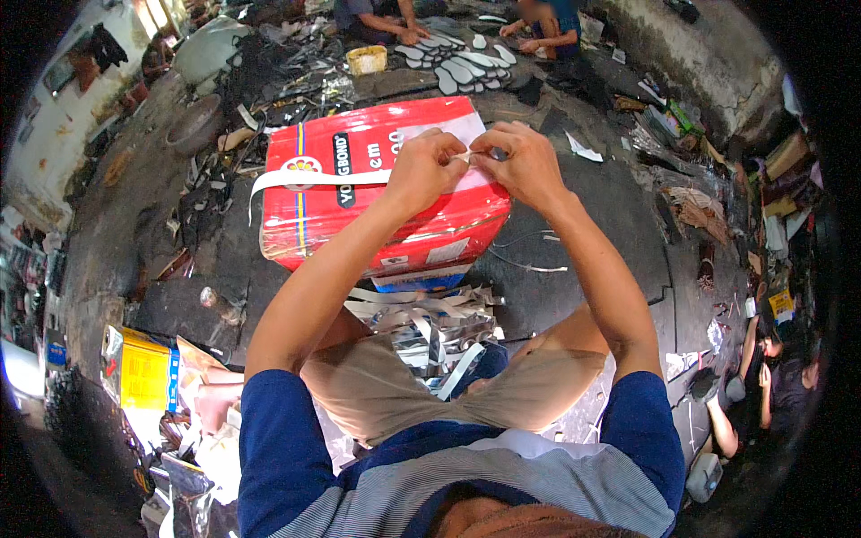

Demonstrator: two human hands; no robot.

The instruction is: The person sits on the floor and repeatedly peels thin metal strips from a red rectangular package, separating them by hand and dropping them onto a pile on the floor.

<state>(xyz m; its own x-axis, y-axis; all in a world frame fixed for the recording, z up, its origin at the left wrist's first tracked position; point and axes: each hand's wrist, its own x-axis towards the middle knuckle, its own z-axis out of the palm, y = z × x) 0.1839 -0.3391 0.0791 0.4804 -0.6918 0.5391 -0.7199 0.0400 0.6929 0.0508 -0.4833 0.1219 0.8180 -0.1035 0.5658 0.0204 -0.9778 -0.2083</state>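
A red box (368, 231) in clear plastic wrapping lies in front of me, with a flower emblem and a pale panel on its top. Across it runs a flat white strip (316, 177), whose far left part bends down over the box's edge. The strip passes under my left hand (426, 169), which is closed with thumb and fingers pinching a small white end. Beside it, my right hand (522, 160) is also closed, its fingertips meeting the same white bit above the box's right part. Exactly how the ends lie between the fingers is hidden.
Loose white strips (430, 327) lie in a heap between my legs. A yellow box (143, 372) stands at lower left among scraps. Farther off are a yellow tub (366, 60), grey sole-shaped pieces (462, 70) and two people at work. More people sit at the right edge.
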